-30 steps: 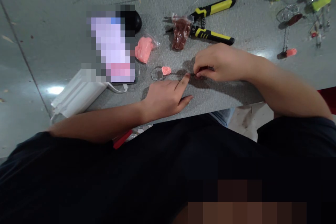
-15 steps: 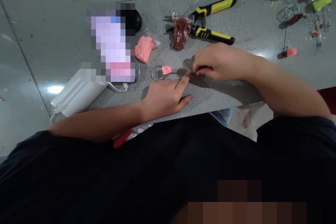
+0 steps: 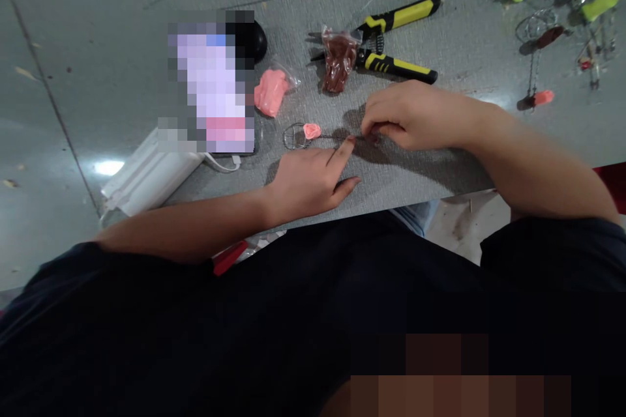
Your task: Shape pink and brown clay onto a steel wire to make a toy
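Right hand has drawn its thumb back slightly; whether its curled fingers grip the wire I cannot tell. Left hand, loosely open, only touches this wire by index fingertip; its pink lump lies on the table.

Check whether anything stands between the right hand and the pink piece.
Yes: an extended finger of the left hand, its tip at the thin wire that runs between the right hand and the pink piece. Nothing else visible intervenes.
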Action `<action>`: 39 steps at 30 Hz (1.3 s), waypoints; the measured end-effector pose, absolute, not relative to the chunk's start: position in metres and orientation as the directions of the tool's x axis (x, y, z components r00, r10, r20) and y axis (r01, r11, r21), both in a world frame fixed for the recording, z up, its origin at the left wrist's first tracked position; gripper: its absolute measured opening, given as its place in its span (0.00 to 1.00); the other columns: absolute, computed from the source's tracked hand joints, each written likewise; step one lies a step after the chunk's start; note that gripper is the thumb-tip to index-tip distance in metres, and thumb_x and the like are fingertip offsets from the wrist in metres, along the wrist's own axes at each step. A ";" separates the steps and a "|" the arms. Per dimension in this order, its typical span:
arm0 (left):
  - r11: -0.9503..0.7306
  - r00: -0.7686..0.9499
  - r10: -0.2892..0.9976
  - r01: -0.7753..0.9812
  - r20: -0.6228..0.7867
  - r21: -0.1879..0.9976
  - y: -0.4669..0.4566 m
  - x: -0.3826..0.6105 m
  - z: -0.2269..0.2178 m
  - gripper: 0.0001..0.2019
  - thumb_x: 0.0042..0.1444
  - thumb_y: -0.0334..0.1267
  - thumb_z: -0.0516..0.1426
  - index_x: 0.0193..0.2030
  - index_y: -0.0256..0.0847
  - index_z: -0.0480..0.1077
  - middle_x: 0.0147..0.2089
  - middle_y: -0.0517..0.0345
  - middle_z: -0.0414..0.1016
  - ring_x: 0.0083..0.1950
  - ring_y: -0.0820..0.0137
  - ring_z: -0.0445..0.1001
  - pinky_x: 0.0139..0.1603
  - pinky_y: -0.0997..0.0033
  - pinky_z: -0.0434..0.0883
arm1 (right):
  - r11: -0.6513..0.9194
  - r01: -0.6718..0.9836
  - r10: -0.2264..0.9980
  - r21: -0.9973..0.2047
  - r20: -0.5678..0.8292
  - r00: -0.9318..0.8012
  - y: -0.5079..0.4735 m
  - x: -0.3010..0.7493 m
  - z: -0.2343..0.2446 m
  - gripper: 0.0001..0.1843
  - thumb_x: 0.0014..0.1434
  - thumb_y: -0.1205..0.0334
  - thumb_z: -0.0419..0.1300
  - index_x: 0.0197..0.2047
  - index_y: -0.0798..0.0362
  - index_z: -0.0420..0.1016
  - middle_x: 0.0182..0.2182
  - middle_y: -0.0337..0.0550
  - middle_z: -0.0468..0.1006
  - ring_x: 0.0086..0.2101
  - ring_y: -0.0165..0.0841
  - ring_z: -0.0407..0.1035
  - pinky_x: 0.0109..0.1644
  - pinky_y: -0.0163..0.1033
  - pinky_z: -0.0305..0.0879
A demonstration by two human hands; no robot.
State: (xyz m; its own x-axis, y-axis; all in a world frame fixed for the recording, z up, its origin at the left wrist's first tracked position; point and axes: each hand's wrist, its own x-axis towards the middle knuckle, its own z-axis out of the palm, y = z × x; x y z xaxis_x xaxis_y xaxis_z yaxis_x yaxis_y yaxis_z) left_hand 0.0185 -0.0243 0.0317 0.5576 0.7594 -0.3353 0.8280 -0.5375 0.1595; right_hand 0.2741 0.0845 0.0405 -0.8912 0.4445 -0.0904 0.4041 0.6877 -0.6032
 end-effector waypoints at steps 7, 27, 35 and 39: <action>-0.535 0.555 0.759 0.830 -0.341 0.160 -0.024 0.019 0.034 0.37 0.79 0.55 0.52 0.85 0.34 0.59 0.56 0.39 0.87 0.57 0.48 0.86 0.46 0.58 0.73 | 0.706 0.372 0.440 -0.603 -0.039 -0.897 0.090 0.279 0.030 0.11 0.72 0.56 0.59 0.45 0.43 0.85 0.41 0.43 0.86 0.42 0.37 0.76 0.52 0.47 0.70; -0.539 0.561 0.754 0.826 -0.342 0.166 -0.024 0.018 0.033 0.37 0.79 0.56 0.52 0.85 0.34 0.59 0.55 0.38 0.87 0.56 0.47 0.86 0.45 0.58 0.73 | 0.709 0.287 0.384 -0.645 0.011 -0.923 0.090 0.278 0.022 0.18 0.77 0.57 0.56 0.47 0.44 0.90 0.44 0.43 0.86 0.43 0.35 0.76 0.51 0.47 0.68; -0.536 0.557 0.761 0.829 -0.333 0.160 -0.024 0.018 0.032 0.37 0.79 0.56 0.52 0.84 0.33 0.61 0.55 0.36 0.87 0.56 0.47 0.86 0.46 0.58 0.73 | 0.637 0.345 0.437 -0.689 -0.045 -0.898 0.087 0.277 0.027 0.13 0.75 0.57 0.60 0.47 0.44 0.89 0.43 0.41 0.87 0.44 0.36 0.77 0.54 0.47 0.69; -0.539 0.561 0.767 0.826 -0.311 0.163 -0.025 0.018 0.031 0.36 0.79 0.56 0.53 0.84 0.34 0.62 0.56 0.36 0.87 0.57 0.48 0.86 0.48 0.58 0.74 | 0.598 0.390 0.523 -0.700 -0.028 -0.852 0.089 0.276 0.028 0.15 0.74 0.55 0.61 0.59 0.43 0.84 0.45 0.42 0.87 0.46 0.38 0.76 0.55 0.48 0.69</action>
State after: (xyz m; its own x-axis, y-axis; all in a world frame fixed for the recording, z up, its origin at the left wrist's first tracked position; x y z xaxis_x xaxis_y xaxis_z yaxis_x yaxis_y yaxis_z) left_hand 0.0179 -0.0246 0.0314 0.5614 0.7667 -0.3113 0.8264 -0.5390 0.1629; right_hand 0.2764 0.0887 0.0283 -0.8518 0.5231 -0.0282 0.3905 0.5981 -0.6999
